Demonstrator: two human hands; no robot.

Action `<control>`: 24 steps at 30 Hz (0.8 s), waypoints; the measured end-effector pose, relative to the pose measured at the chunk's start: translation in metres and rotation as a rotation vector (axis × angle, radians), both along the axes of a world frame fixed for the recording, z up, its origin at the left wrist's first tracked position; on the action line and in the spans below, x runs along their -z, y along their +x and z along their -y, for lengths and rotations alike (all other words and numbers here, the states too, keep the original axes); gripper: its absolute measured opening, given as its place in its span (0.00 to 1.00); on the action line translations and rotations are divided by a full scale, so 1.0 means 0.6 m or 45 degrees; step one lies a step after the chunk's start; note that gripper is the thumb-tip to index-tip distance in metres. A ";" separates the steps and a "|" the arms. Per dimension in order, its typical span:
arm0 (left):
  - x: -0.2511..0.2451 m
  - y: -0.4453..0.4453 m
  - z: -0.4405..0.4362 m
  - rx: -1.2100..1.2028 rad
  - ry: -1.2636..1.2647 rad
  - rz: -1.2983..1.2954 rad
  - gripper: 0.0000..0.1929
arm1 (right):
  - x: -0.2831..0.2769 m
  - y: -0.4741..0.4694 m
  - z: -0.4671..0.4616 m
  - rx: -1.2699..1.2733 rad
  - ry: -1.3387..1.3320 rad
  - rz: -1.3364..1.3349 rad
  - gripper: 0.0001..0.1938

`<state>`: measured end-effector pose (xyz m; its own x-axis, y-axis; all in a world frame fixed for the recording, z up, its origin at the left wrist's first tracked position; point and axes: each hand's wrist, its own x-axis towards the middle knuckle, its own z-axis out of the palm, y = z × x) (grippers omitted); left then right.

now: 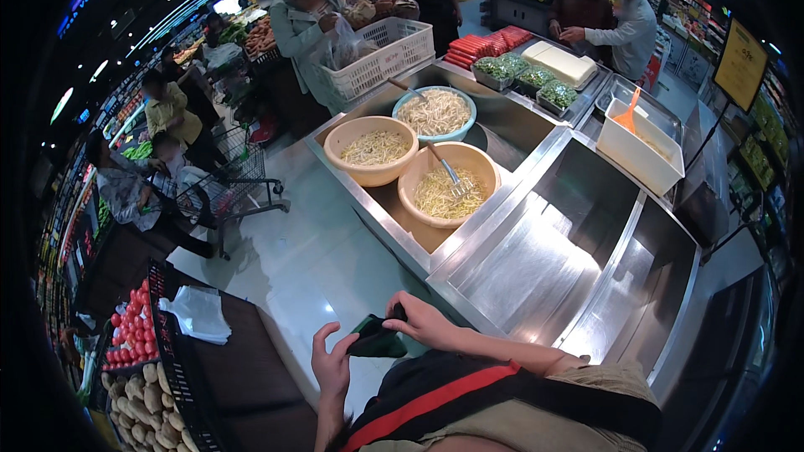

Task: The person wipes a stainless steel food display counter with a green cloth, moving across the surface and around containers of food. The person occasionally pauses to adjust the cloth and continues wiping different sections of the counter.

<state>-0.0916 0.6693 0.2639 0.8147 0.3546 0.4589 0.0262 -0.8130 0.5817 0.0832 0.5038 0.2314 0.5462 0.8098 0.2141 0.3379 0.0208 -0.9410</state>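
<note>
A dark piece of fabric [378, 338], blackish green, is stretched between my two hands in front of my waist. What kind of item it is cannot be told. My left hand [333, 358] pinches its left side, index finger raised and curled. The upper right edge is gripped by thumb and fingers of my right hand [419, 320]. Below my hands is my black apron [433, 383] with a red stripe. Beyond my right hand stands a stainless steel counter [452, 263]. Its well holds two beige basins [370, 176] and a light blue basin [465, 133], all containing bean sprouts [443, 201].
A metal fork-like tool [457, 179] rests in the nearer beige basin. A white bin [647, 160] with an orange scoop [628, 112] stands at right. Tomatoes [135, 326], potatoes [147, 405] and plastic bags [198, 314] are at left. Shoppers, a cart [235, 179] and a white crate [383, 59] are farther off.
</note>
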 end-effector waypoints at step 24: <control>-0.003 0.023 -0.169 0.278 0.249 -0.199 0.10 | -0.088 0.092 -0.040 -0.169 0.062 0.092 0.14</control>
<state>-0.0778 0.7709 0.2657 0.9277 0.0815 0.3643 -0.0842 -0.9051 0.4167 0.1383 0.5276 0.2844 0.4166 0.8618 0.2893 0.3956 0.1146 -0.9113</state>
